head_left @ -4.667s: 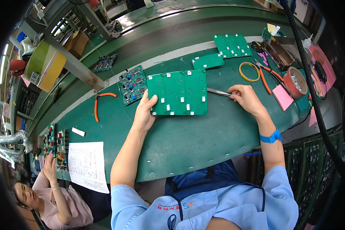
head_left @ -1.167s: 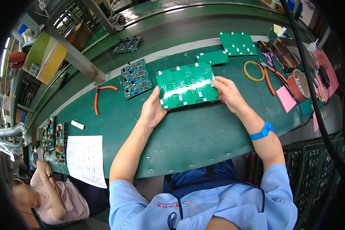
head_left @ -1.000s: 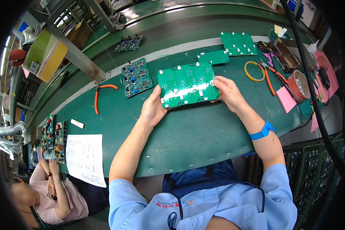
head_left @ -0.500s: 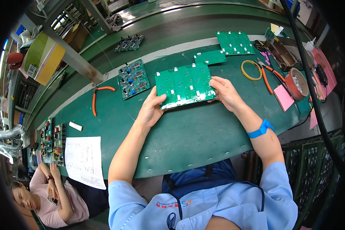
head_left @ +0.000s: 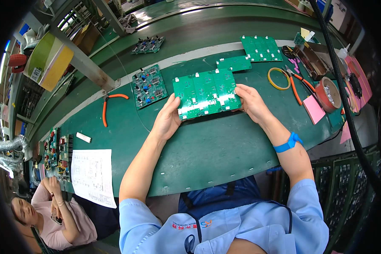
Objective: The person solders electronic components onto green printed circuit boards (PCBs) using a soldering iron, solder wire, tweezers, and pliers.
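Between my two hands is a green circuit board panel (head_left: 204, 94) with small white connectors in rows, held above the bench and catching a bright glare. My left hand (head_left: 169, 117) grips its left edge; my right hand (head_left: 252, 103) grips its right edge, with a blue band on that wrist. Just beyond it lie a smaller green board (head_left: 234, 64) and another green panel (head_left: 260, 49) with white connectors. To the left of the held panel rests a populated board (head_left: 149, 86) with blue and black parts and displays.
Orange-handled pliers (head_left: 107, 108) lie at left, orange-handled cutters (head_left: 299, 82) at right. Near those are a yellow tape ring (head_left: 279, 79), a red tape roll (head_left: 328, 94) and pink notes (head_left: 313, 109). A printed sheet (head_left: 92, 175) lies at left, beside a seated person (head_left: 63, 216). A black cable (head_left: 340, 89) hangs at right.
The held panel has tilted slightly, so the glare has shifted up its face. My left thumb has moved from its face toward its edge. The seated person's arm and head have shifted.
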